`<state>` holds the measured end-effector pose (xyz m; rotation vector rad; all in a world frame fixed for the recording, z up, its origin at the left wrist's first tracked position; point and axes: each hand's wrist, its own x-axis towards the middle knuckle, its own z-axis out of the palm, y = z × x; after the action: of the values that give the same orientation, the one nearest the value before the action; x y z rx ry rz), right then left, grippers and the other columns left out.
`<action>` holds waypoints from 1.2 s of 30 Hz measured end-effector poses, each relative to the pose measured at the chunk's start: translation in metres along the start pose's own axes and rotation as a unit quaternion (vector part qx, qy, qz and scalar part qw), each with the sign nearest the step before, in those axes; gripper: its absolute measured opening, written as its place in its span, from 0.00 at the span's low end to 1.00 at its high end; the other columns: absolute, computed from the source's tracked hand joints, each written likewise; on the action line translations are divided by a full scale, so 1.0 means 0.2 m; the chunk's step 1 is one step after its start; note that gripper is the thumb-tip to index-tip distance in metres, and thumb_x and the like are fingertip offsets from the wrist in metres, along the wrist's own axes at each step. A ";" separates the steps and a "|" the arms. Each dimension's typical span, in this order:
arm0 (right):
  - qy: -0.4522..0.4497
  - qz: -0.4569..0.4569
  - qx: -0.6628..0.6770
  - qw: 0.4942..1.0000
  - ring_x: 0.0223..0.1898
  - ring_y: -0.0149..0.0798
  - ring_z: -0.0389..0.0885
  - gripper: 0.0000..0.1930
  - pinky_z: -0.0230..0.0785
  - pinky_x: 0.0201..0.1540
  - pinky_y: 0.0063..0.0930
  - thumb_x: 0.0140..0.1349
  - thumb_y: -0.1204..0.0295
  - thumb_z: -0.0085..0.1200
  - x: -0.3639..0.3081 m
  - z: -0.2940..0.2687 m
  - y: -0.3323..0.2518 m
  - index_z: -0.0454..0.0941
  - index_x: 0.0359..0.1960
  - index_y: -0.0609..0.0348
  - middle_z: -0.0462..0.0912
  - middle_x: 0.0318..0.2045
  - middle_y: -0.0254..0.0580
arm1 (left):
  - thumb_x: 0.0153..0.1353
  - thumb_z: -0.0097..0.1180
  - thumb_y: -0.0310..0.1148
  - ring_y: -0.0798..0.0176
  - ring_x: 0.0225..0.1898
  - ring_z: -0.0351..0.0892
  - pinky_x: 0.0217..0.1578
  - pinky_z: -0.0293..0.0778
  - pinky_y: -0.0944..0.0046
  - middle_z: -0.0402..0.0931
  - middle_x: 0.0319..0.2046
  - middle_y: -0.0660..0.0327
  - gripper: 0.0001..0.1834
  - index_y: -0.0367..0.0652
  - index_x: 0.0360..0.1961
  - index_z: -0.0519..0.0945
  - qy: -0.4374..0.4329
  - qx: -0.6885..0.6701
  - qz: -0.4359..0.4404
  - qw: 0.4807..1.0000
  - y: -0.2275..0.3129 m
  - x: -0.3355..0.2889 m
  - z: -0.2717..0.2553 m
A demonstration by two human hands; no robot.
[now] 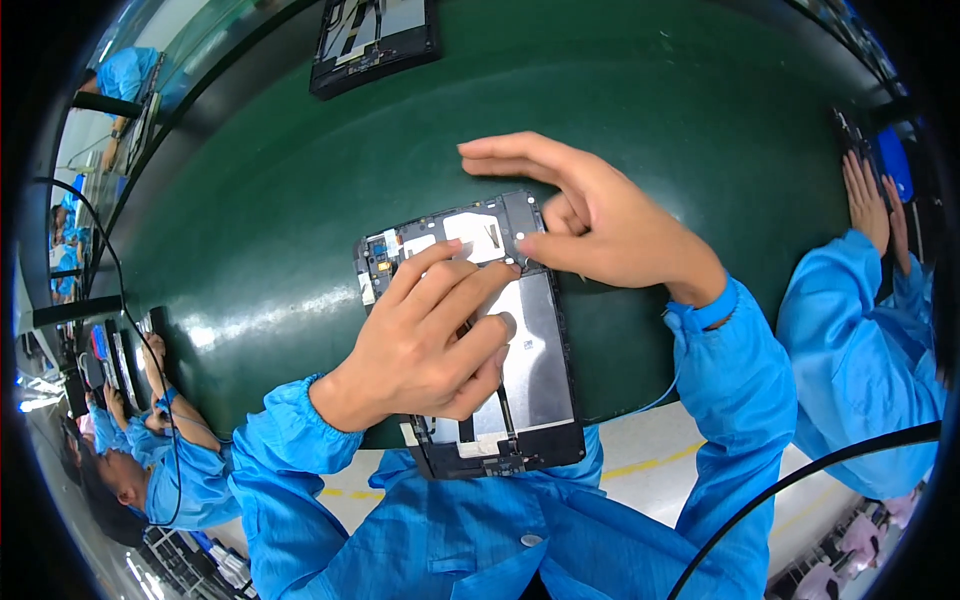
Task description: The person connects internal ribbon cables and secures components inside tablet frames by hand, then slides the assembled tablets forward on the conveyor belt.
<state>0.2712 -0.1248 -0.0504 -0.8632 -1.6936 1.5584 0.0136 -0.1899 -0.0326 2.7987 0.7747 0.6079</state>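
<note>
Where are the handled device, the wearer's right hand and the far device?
Handled device [537, 350]: head view, silver inner panel.
Right hand [612, 228]: head view, middle of the hand.
Far device [378, 48]: head view, exposed inner parts.

Tablet [540, 350] overhung near edge of table [250, 230], left hand [420, 345] on it, right hand [620, 225] at its far-right corner, second device [375, 45] beyond it, leftward.

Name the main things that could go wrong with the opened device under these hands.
The opened device seems to reach past the near edge of the green table, so a hard push there might tip it.

The left hand has bare fingers over the exposed inner parts, which could get smudged or pressed.

The dark strip below that hand lies uncovered and might be snagged.
</note>
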 end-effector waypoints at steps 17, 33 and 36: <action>-0.084 0.144 0.050 0.985 0.27 0.17 0.77 0.34 0.67 0.27 0.16 0.66 0.91 0.59 0.07 0.08 0.06 0.75 0.75 0.58 0.87 0.49 0.40 | 0.49 0.68 0.30 0.46 0.49 0.85 0.66 0.78 0.35 0.87 0.57 0.47 0.09 0.43 0.29 0.79 0.006 -0.030 0.005 1.000 -0.14 -0.11 0.04; -0.022 0.104 0.036 0.994 0.29 0.16 0.75 0.38 0.64 0.29 0.16 0.59 0.88 0.61 0.05 0.20 0.06 0.73 0.75 0.57 0.83 0.64 0.43 | 0.51 0.67 0.30 0.48 0.45 0.84 0.65 0.78 0.36 0.89 0.55 0.50 0.08 0.44 0.31 0.79 0.053 -0.030 0.000 0.998 -0.12 -0.20 0.05; -0.030 0.113 0.042 0.992 0.32 0.14 0.76 0.39 0.65 0.30 0.12 0.61 0.90 0.60 0.06 0.22 0.01 0.69 0.77 0.58 0.79 0.71 0.46 | 0.57 0.64 0.35 0.50 0.47 0.84 0.65 0.78 0.37 0.89 0.52 0.52 0.07 0.45 0.34 0.83 0.085 -0.033 -0.005 0.996 -0.12 -0.23 -0.03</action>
<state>0.2288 -0.1395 -0.0554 -1.0012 -1.6041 1.8093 -0.0360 -0.1932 -0.0489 2.7076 0.7842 0.8616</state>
